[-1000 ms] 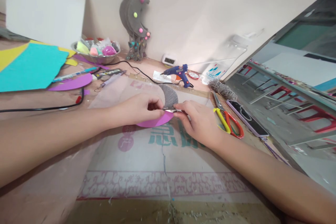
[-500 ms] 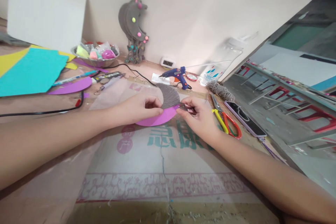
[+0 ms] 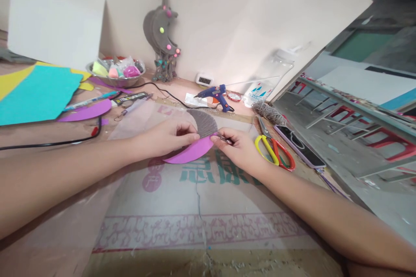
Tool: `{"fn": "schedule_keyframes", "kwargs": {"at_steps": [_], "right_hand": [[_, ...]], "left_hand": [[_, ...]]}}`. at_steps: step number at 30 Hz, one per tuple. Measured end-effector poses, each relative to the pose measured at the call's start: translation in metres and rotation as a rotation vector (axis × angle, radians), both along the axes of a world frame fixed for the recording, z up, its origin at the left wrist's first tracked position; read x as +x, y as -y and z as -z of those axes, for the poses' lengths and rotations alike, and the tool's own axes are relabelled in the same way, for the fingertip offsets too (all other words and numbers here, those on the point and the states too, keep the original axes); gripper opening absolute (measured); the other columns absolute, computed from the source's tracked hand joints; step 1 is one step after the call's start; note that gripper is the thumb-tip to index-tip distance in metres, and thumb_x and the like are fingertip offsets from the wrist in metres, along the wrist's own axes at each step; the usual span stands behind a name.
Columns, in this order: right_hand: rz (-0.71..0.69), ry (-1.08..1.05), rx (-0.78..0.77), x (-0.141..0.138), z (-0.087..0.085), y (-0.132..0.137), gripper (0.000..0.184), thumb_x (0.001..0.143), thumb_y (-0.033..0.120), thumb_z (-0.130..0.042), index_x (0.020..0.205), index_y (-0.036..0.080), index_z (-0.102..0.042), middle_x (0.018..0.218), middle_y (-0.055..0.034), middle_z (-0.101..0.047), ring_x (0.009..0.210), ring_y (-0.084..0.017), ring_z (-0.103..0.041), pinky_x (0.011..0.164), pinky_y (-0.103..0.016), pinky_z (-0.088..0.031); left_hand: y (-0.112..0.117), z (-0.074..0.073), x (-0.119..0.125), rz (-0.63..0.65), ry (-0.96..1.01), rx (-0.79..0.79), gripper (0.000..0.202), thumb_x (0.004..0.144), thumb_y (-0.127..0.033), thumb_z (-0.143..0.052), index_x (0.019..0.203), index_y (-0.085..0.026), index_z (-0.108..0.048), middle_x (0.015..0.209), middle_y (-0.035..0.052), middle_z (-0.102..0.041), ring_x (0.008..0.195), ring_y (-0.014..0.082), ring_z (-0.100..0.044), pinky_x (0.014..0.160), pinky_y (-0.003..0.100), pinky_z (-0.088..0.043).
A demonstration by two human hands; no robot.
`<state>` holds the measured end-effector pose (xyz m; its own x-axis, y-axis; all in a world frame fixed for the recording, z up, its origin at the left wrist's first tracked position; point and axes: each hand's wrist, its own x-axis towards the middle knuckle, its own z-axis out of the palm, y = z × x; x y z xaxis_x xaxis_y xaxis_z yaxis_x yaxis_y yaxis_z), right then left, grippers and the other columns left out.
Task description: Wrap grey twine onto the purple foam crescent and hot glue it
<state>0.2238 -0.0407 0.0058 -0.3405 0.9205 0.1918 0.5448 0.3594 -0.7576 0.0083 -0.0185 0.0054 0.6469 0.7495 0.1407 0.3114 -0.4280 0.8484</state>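
A rounded purple card piece (image 3: 191, 150) lies low over the printed sheet, its far part covered with rows of grey yarn (image 3: 204, 123). My left hand (image 3: 165, 138) has thumb and forefinger closed on the left side of this piece. At its right edge my right hand (image 3: 235, 145) pinches the card between thumb and fingertips. Something dark and thin shows among the right fingers, too small to make out. Scissors (image 3: 273, 149) with one yellow and one red handle lie beside my right hand, blades pointing away.
Behind the hands lie a blue glue gun (image 3: 216, 94), a small clock (image 3: 204, 79) and a ball of grey yarn (image 3: 269, 112). A phone (image 3: 299, 146) rests near the right table edge. Coloured sheets (image 3: 39, 93) and a metal bowl (image 3: 117, 80) stand left. A moon ornament (image 3: 161, 37) hangs behind.
The card piece has tilted slightly, its near left tip now lower. Both hands keep their hold with small shifts. The whole view has moved a little.
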Motion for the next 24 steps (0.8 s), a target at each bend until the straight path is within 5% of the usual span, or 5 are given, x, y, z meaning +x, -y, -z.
{"fn": "schedule_keyframes", "kwargs": {"at_steps": [8,24], "right_hand": [[0.014,-0.012,0.010,0.0010,0.0001,-0.0004,0.032,0.083,0.045,-0.056,0.069,0.017,-0.055,0.058,0.0039,-0.040,0.053,-0.008,-0.033,0.048,-0.022,-0.027],[0.000,-0.004,0.048,0.0009,0.0005,0.0002,0.028,0.085,0.041,-0.054,0.070,0.017,-0.053,0.059,0.0047,-0.038,0.053,-0.008,-0.032,0.049,-0.022,-0.027]], "left_hand": [[-0.0014,-0.0006,0.0008,-0.012,-0.011,0.045,0.022,0.085,-0.029,-0.048,0.067,-0.016,-0.050,0.068,-0.0032,-0.047,0.061,0.0085,-0.044,0.055,0.021,-0.034],[-0.0004,0.0018,-0.0008,-0.011,-0.016,0.002,0.023,0.088,-0.033,-0.046,0.071,-0.017,-0.050,0.061,-0.0048,-0.041,0.050,0.0066,-0.038,0.046,0.020,-0.029]]}}
